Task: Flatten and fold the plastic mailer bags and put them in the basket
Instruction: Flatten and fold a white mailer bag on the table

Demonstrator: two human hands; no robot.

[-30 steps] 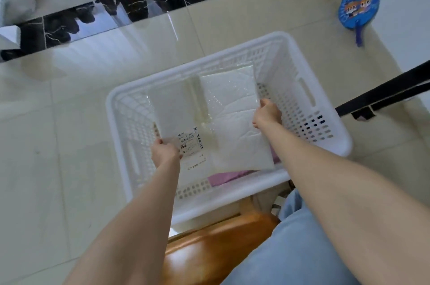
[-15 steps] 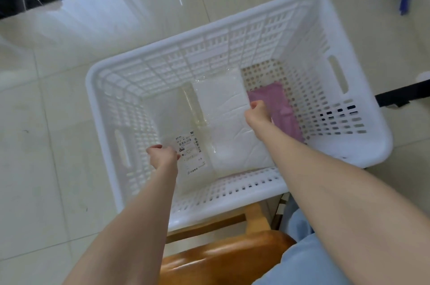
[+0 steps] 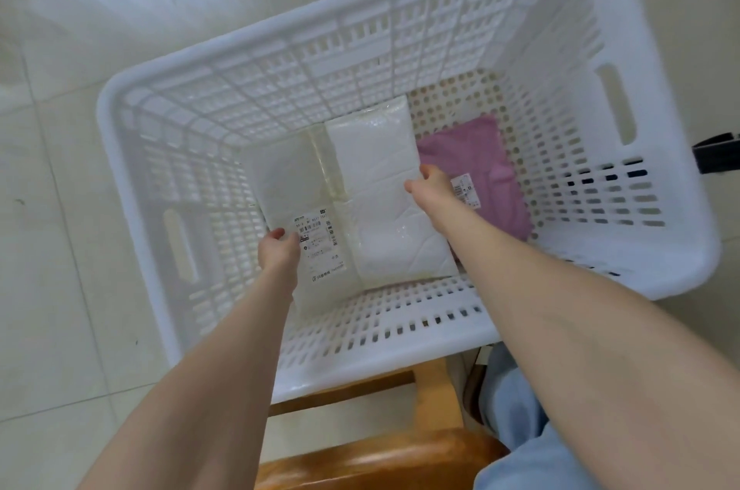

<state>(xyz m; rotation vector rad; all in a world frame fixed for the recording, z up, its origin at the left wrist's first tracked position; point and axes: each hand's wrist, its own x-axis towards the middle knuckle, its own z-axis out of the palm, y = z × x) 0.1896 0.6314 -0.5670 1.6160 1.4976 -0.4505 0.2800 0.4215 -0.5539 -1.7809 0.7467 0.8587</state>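
Pale, glossy floor tiles [image 3: 60, 289] are seen all round the white slatted basket [image 3: 360, 369], which is set on them just ahead of a wooden seat [image 3: 360, 461] and a denim-clad knee [image 3: 520, 433]; the view is taken from above, straight into the basket. Inside the basket, low down & towards its left half, a folded white mailer bag [image 3: 380, 189] is held flat and level, w/ its shipping label [image 3: 320, 241] uppermost. The bag is supported at both sides, prob. so the fold isn't lost on the way down; whether the basket's floor is touched yet can't be told. A pink mailer bag [image 3: 492, 169] is laid on the basket's floor at the right side, just beside the white one & perhaps partly beneath it; the white bag is judged to be aimed at the free left part so that both lie flat. The left hand [image 3: 278, 253] is closed on the white bag's left edge, next to the label, w/ the thumb on top and the fingers curled under. The right hand [image 3: 430, 185] is closed on the opposite edge in a pinch, its fingertips tucked beneath & mostly hidden; nothing else is held by either hand.
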